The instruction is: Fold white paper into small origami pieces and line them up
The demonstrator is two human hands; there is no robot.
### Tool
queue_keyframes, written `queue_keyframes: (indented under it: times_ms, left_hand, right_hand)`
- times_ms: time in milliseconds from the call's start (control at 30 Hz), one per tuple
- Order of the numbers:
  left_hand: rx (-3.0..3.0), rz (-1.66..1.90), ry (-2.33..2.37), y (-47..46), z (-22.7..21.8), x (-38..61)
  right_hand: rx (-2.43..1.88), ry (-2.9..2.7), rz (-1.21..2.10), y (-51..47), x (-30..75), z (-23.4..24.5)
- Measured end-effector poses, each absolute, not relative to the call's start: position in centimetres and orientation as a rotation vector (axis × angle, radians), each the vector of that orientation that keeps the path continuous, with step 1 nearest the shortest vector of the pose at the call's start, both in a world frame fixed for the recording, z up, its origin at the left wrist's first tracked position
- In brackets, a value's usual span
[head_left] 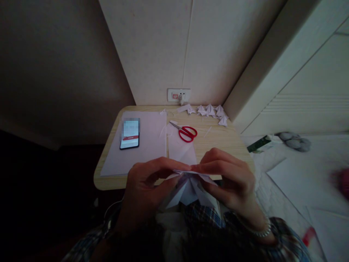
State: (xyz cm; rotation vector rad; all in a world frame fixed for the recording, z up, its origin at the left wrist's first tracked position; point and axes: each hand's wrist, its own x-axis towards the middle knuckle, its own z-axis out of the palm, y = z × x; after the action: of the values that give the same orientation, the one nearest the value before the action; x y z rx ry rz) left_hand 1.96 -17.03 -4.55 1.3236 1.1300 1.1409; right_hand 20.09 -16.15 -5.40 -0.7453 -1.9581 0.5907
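Observation:
A partly folded white paper piece [188, 187] is held up in front of me, above my lap and just short of the table's near edge. My left hand [144, 189] pinches its left side, fingers closed on the top fold. My right hand [229, 178] pinches the right side the same way; a bracelet circles that wrist. Both thumbs are hidden under the paper.
The small wooden table [218, 140] carries a large white sheet [147, 145], a phone [130, 134] with a lit screen, red-handled scissors [187, 133] and several folded paper pieces [209, 111] by the wall. A wall socket [178, 95] sits behind. Bed with paper sheets [294, 178] lies right.

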Motion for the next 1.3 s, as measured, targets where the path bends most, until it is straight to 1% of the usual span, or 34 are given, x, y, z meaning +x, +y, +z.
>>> queue_keyframes:
  times_ms: [200,467,567,800,900,1000,1167,1233,1300]
  left_hand:
    - [1.235,1.16,1.037,-17.4,-4.5,2.0]
    - [1.153,1.098,1.03,-18.0,-3.1,2.1]
    - [1.184,0.997,1.025,-18.0,-3.5,1.6]
    - [1.248,0.901,0.877,-17.0,-4.1,0.8]
    - [1.195,0.936,0.926,-16.9,-4.3,1.2]
    - [1.202,0.957,0.888,-17.0,-4.3,1.2]
    - [1.47,0.936,0.929,-17.1,-4.8,0.7]
    - [1.667,1.009,0.983,-16.8,-5.1,0.8]
    - [1.877,1.127,1.027,-16.2,-5.5,1.0]
  right_hand:
    - [-0.599,-2.064,0.453,-16.2,20.9,-5.4]
    - [-0.51,-2.013,0.43,-16.2,20.9,-5.7]
    - [-0.538,-2.037,0.381,-16.2,20.9,-5.5]
    - [-0.606,-2.13,0.245,-16.2,21.0,-4.8]
    - [-0.621,-2.177,0.207,-16.1,21.1,-5.1]
    - [-0.575,-2.144,0.249,-16.1,21.1,-5.6]
    - [-0.66,-1.965,0.409,-16.2,20.6,-5.7]
    - [-0.687,-1.947,0.35,-16.2,20.4,-5.5]
    - [-0.716,-1.975,0.223,-15.9,20.4,-5.6]
